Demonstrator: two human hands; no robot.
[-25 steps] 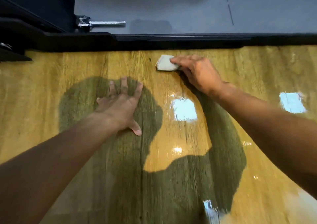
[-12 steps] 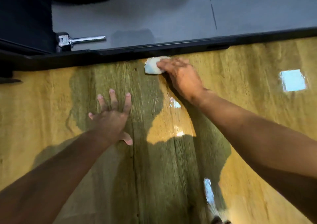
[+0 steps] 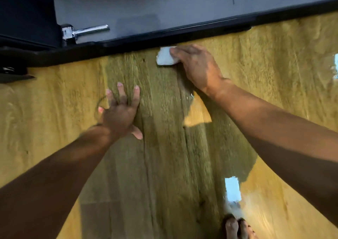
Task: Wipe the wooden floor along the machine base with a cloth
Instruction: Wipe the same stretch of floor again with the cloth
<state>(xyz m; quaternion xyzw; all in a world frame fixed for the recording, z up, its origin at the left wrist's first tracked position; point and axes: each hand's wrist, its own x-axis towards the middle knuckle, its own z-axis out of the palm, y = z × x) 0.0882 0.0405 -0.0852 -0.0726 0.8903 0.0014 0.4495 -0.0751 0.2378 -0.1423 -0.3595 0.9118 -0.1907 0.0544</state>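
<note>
We are finding the right hand (image 3: 198,67) pressing straight fingers on the cloth (image 3: 165,59) at the edge of the floor (image 3: 54,101), beside the base (image 3: 182,35); the left hand (image 3: 119,115) is lying splayed flat. We are judging the cloth soft and light: press its middle.

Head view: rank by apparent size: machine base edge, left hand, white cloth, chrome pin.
1. machine base edge
2. left hand
3. chrome pin and white cloth: too close to rank; the right hand hides part of the cloth.
</note>
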